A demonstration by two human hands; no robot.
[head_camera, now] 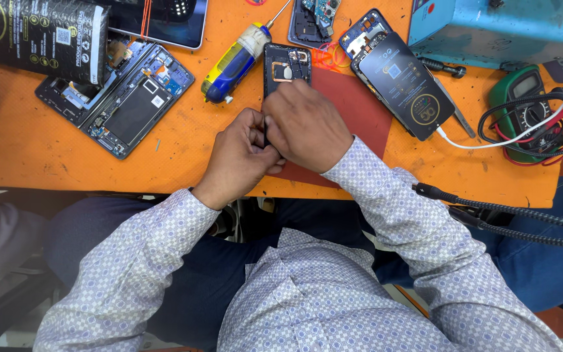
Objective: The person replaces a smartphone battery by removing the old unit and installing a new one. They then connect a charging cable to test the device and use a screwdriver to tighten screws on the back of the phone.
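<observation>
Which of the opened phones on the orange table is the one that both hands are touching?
The dark phone frame lying on the red mat, straight ahead. The left hand and right hand meet at its lower end; the opened phone on the left lies untouched.

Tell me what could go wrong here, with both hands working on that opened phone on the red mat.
The left hand and right hand cover the lower end of the opened phone, so a slip could go unseen. The blue and yellow screwdriver lies tilted right beside it and might get knocked. Across the orange table, the multimeter leads tangle loosely and could snag a sleeve.
</observation>
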